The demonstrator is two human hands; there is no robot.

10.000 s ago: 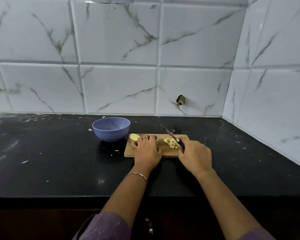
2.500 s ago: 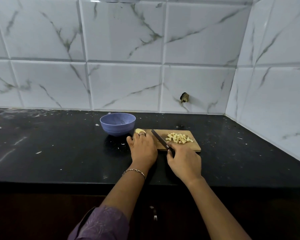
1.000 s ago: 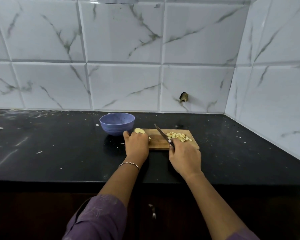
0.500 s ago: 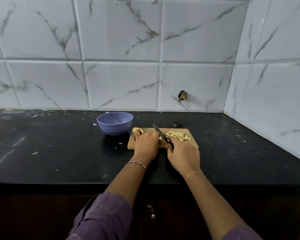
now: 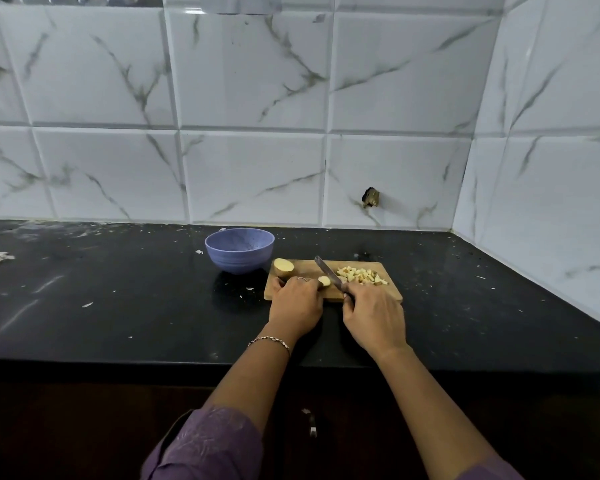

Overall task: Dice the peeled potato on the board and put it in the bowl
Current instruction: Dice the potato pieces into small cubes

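The left hand (image 5: 297,303) lies on the near left part of the wooden board (image 5: 305,269), and its fingers are curled over a small potato piece (image 5: 324,281), which they hold down against the wood; only the pale cut end of this piece shows at the right side of the fingertips. The right hand (image 5: 373,317) is closed around the handle of the knife (image 5: 327,271), so the handle itself is almost hidden. From this grip the blade goes away from the person and a little to the left, and it passes just beside the held piece, on its right; whether the edge touches the piece I cannot tell. Beyond the left hand's fingers, at the far left corner of the board, a potato half (image 5: 283,265) lies with its cut face turned to the right. On the other side of the blade, beyond the right hand, the diced cubes (image 5: 361,275) are in a loose heap on the board. The blue bowl (image 5: 239,249) stands on the black counter (image 5: 136,306), to the left of the left hand's grip and farther away, just beside the board. The left hand wears a ring (image 5: 302,279) and, at the wrist, a thin bracelet (image 5: 269,341).
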